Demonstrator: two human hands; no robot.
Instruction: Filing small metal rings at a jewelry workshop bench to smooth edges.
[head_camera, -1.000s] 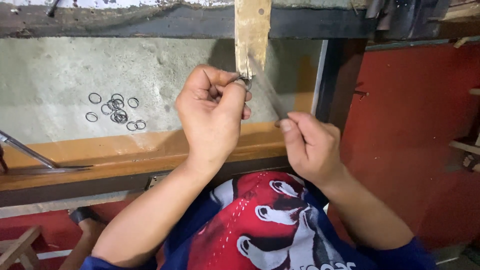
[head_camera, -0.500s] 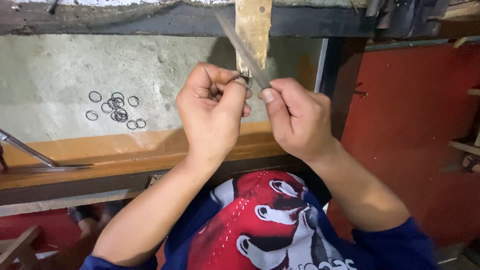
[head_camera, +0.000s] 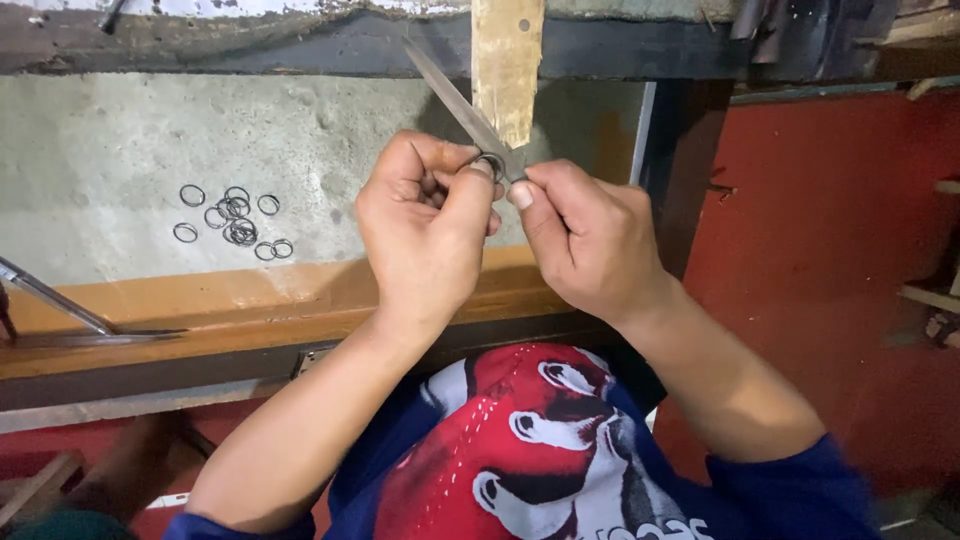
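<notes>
Head view: my left hand (head_camera: 425, 235) pinches a small dark metal ring (head_camera: 490, 163) at the wooden peg (head_camera: 507, 65); my right hand (head_camera: 590, 240) grips a slim grey metal file (head_camera: 455, 98) passing through it. I judge filing is underway; next calls for a steady stroke.

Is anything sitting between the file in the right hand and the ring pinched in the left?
Nothing visible does. The left hand pinches the small metal ring at its fingertips, and the slim file held by the right hand already lies against it. The wooden peg stands just behind them, the loose rings well off to the left.
</notes>
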